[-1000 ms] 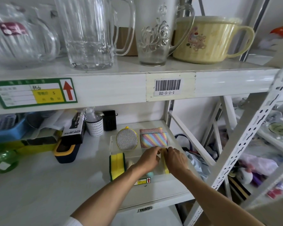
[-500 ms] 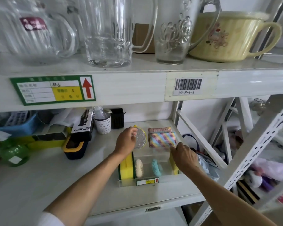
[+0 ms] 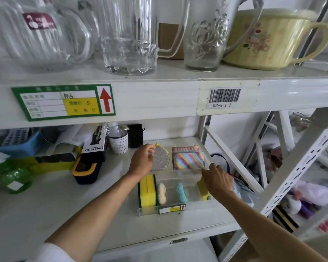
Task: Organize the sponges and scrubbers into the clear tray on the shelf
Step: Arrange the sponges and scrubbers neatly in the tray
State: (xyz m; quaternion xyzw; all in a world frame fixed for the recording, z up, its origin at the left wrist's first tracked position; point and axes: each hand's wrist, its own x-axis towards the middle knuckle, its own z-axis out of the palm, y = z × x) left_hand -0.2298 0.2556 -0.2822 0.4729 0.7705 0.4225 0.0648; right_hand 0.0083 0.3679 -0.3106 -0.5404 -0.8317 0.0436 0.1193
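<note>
Glittery round scrubber [image 3: 161, 157] pinched in left hand [image 3: 142, 162] grip.

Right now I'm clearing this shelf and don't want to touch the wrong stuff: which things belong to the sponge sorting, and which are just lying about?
Job:
clear tray
yellow sponge
round scrubber, in left hand
striped sponge
teal scrubber

Lying about:
glass mugs
yellow cup
spray bottle box
blue basket
</note>
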